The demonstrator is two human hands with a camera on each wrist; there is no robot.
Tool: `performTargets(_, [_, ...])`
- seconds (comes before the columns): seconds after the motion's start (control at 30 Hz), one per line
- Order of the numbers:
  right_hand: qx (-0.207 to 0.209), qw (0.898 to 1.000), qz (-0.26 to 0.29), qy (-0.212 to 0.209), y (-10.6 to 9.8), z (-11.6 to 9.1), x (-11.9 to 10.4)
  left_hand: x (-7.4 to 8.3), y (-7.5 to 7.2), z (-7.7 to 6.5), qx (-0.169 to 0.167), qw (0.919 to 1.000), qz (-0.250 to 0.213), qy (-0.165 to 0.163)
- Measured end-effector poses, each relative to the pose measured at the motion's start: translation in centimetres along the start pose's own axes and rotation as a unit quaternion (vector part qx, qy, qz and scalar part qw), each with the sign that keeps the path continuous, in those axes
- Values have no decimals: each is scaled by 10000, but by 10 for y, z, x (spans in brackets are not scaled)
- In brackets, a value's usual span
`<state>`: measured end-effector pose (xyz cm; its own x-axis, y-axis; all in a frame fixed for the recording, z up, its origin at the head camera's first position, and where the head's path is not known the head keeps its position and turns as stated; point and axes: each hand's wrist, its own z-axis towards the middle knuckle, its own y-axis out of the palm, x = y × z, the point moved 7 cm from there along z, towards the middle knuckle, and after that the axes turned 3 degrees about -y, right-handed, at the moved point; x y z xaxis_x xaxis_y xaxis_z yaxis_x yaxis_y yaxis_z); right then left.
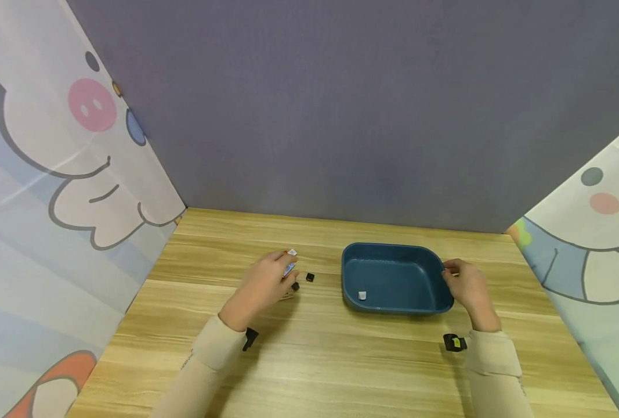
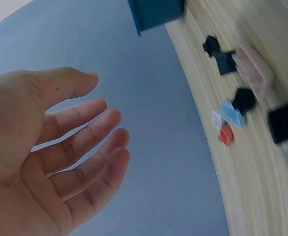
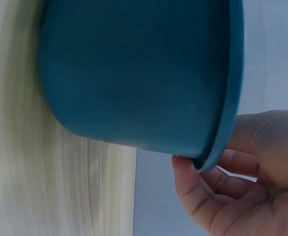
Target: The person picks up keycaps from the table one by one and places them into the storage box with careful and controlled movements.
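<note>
My left hand (image 1: 259, 285) hovers over a group of small objects, its fingers loosely bent and nothing held, as the left wrist view shows. Among them are an orange-red piece (image 2: 226, 135), a light blue piece (image 2: 232, 114), a black piece (image 2: 244, 100) and a pale pinkish block (image 2: 253, 68). Beside that hand lies a small black cube (image 1: 310, 277). My right hand (image 1: 468, 288) pinches the right rim of a dark teal plastic basin (image 3: 139, 83), with fingers curled under the lip. One small white cube (image 1: 362, 295) sits inside, at the front left corner.
All of this stands on a wood-grain table (image 1: 340, 360). A grey-blue panel (image 1: 314, 116) rises behind its far edge. Cartoon-printed sheets (image 1: 53, 232) hang at both sides. Black wrist devices (image 1: 454, 342) protrude inward from both sleeves.
</note>
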<state>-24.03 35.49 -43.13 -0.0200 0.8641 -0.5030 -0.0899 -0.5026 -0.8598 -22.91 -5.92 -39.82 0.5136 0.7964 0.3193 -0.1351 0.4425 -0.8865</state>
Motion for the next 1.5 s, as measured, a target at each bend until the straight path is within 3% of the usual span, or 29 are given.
performTargets(0.37, [-46, 10000, -24, 30, 1, -1, 1, -23, 5, -23, -212, 9986, 201, -451])
performTargets(0.77, [13, 10000, -66, -1, 1, 0, 0, -43, 35, -42, -502, 9967, 296, -566])
performTargets(1.07, [-140, 9998, -40, 101, 0, -1, 0, -50, 51, -45, -981, 9917, 330, -758])
performTargets(1.5, [-454, 9987, -206, 122, -2, 1, -2, -51, 53, -43, -1036, 9903, 452, -812])
